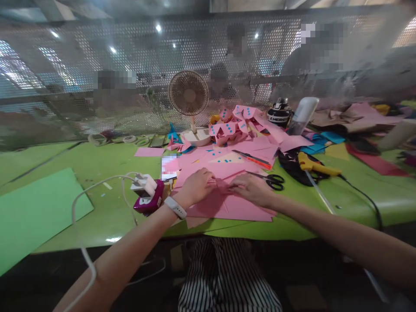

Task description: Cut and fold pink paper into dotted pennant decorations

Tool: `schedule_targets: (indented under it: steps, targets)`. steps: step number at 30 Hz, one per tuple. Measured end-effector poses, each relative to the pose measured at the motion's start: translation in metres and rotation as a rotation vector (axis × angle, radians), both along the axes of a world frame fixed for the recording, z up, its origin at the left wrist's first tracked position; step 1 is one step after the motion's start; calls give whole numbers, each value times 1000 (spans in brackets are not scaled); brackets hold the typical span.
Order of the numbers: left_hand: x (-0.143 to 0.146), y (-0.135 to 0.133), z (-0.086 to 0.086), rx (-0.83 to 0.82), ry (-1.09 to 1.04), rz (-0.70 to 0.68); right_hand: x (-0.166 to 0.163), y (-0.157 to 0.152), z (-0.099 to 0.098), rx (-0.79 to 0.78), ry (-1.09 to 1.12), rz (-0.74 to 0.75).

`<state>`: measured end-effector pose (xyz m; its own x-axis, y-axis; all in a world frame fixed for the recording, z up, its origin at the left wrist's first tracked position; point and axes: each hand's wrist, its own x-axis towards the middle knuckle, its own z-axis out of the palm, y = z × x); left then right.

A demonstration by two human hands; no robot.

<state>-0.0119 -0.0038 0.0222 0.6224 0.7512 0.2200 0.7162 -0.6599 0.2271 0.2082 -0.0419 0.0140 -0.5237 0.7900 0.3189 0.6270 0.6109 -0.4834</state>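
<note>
Desk fan (188, 93) before perforated screen (195, 50); white adapter (150, 185) on purple power block (158, 196); green sheet (40, 210) at left.

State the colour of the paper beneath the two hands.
The paper is pink; it shows best in the head view.

I can't make out how the left hand (199, 187) and right hand (251, 188) hold the pink paper (238, 208); it blurs between them. The green sheet (40, 212) is cut off at far left, both forearms (130, 251) run out of sight, and people (235, 60) behind the mesh screen (191, 56) are smeared shapes.
</note>
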Motion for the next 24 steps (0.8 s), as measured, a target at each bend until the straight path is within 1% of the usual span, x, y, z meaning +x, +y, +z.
schedule_targets:
  steps: [2,3,8,11,16,21,24]
  targets:
    - [-1,4,-6,0,-16,-12,-3,5,1,-151,56,-64]
    - [-2,6,-8,1,-31,-25,-5,7,-1,-202,85,-84]
    - [-6,10,-9,2,-92,-88,-16,22,-18,-322,289,-202]
    - [-7,11,-10,11,-92,-96,-20,26,-26,-355,322,-245]
    - [-6,11,-13,60,-77,-95,-23,22,-27,-399,314,-241]
    - [-5,10,-17,105,-53,-80,-26,25,-27,-371,299,-328]
    - [-5,8,-19,114,-49,-68,-27,28,-26,-346,281,-343]
